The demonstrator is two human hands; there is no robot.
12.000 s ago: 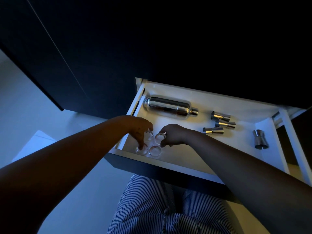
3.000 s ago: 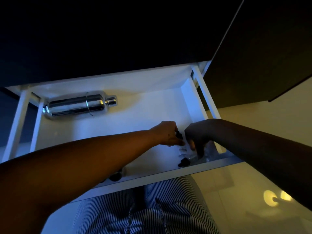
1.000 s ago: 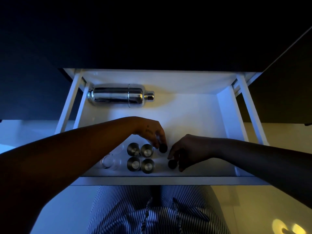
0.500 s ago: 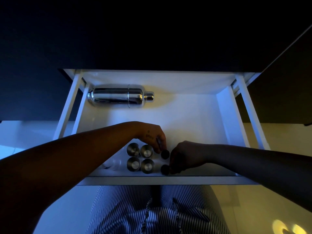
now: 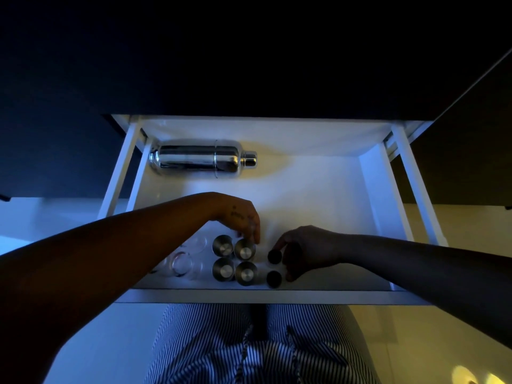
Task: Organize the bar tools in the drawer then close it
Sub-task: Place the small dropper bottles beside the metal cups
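The white drawer [image 5: 380, 206] stands pulled open. A chrome cocktail shaker [image 5: 203, 159] lies on its side at the back left. Several steel jiggers [image 5: 223, 270] stand upright in a square block at the front. Clear glasses [image 5: 182, 264] sit just left of them, partly under my left forearm. Two small dark-capped pieces [image 5: 274, 279] stand in a column right of the jiggers. My left hand [image 5: 243, 220] pinches the rim of the back right jigger [image 5: 245, 250]. My right hand [image 5: 307, 250] curls around the dark-capped pieces, with a finger on the upper one and the thumb by the lower.
A dark cabinet front [image 5: 249, 56] rises above the drawer. White slide rails [image 5: 415, 189] run along both sides. My striped trousers [image 5: 249, 347] are right below the drawer's front edge [image 5: 263, 296]. The drawer floor's middle and right show bare white.
My left hand has shifted left from the upper dark-capped piece to the back right jigger. My right hand has opened a little and drawn slightly right, uncovering both dark caps.
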